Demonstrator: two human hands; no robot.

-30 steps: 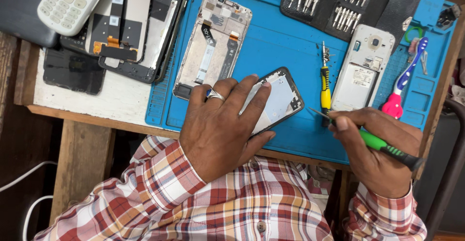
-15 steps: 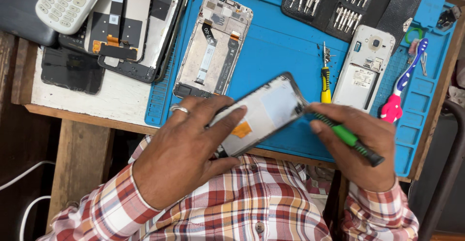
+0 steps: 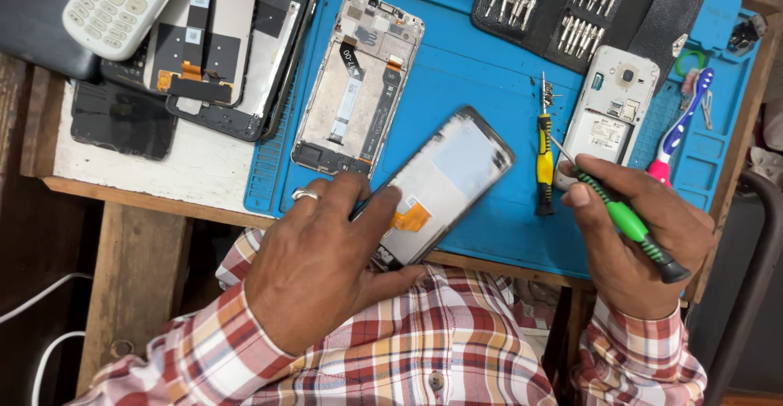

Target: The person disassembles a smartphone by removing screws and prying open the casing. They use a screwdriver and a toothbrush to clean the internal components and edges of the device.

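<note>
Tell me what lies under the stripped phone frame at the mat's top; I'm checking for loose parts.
The phone frame lies flat on the blue mat; bare mat shows all round it. Whatever sits directly beneath is covered. Its lower end is near the left hand.

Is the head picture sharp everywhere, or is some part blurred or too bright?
In the head view the phone screen panel in the left hand is motion-blurred, with pale glare near its top; the blue mat and the green screwdriver in the right hand look sharp under even light.
</note>
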